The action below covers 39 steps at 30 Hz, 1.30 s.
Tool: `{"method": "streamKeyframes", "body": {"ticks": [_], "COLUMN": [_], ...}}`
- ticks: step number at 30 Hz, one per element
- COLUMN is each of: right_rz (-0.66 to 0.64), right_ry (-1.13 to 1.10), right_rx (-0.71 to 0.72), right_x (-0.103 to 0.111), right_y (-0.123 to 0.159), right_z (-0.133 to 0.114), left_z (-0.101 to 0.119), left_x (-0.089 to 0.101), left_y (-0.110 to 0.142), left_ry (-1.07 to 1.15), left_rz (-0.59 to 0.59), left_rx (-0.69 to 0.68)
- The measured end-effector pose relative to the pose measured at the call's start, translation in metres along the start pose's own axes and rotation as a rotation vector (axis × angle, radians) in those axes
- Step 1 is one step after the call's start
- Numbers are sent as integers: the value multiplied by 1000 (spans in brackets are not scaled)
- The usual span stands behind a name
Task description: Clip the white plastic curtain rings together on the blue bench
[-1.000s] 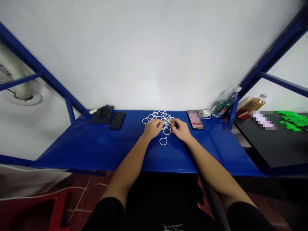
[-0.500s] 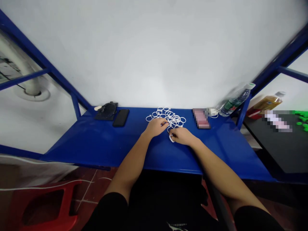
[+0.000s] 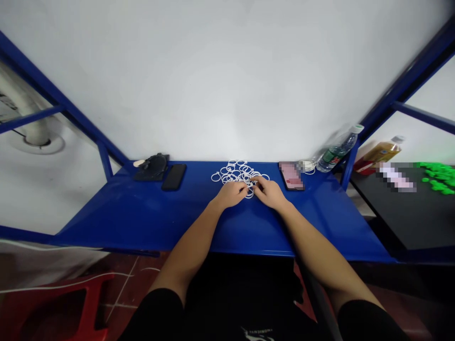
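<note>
On the blue tabletop lies a loose pile of thin white rings, each with a small clasp-like bump. My left hand is at the pile's near edge, its fingers curled and thumb pressed in; what lies between the fingertips is too small to make out. Facing it from the right, my right hand has thumb and forefinger apart, with the forefinger reaching over the rings. One white ring shows between the two hands, close to both sets of fingertips. The hands hide part of the pile.
A black phone and a dark crumpled item lie left on the blue table. To the right are a pink-screened phone, a white cable and a water bottle. Blue frame posts rise at both sides.
My right hand has moved up into the pile, and the white piece it held low is no longer visible there. My left hand's fingers have closed. The view has shifted slightly.
</note>
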State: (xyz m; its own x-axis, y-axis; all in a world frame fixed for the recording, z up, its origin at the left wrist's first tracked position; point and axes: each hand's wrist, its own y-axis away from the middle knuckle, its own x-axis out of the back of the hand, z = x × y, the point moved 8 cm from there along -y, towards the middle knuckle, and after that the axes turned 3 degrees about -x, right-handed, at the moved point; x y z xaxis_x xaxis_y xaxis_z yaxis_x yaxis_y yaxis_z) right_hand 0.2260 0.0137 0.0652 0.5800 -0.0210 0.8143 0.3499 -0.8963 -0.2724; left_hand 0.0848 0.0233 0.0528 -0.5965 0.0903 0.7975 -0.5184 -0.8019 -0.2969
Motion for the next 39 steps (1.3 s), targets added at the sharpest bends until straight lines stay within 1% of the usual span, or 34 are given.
{"method": "streamKeyframes", "body": {"ticks": [6,10,14,17,20,23,26,30,33,36,39], "right_rz": [-31,-22,-2,19,-23,-56,-40,25,49,74,139], "right_ry": [-119,-162,-194,-285,-420,-477,-473,-429,-402,-361,-284], "right_rx": [71,88,84,71,22,1,0,16,18,30,71], "right_x": [-1,-2,-3,-3,-8,-12,-13,-10,-10,-9,-4], "right_y": [-1,-1,-2,-3,-3,-3,-3,-4,-5,-5,-4], "right_z": [2,3,4,6,8,8,7,7,10,11,9], "left_z": [4,6,10,14,13,10,7,7,8,8,-2], "left_x": [5,2,0,3,6,6,4,-3,-7,-3,7], "left_y": [1,1,2,2,2,1,1,1,1,1,1], "left_ry": [-6,-35,-59,-37,-1,5,-6,-24,-16,4,22], "left_rz": [53,53,53,79,102,97,107,119,115,142,202], "left_rx": [-35,-28,-58,-89,-105,-103,-103,-121,-118,-96,-19]}}
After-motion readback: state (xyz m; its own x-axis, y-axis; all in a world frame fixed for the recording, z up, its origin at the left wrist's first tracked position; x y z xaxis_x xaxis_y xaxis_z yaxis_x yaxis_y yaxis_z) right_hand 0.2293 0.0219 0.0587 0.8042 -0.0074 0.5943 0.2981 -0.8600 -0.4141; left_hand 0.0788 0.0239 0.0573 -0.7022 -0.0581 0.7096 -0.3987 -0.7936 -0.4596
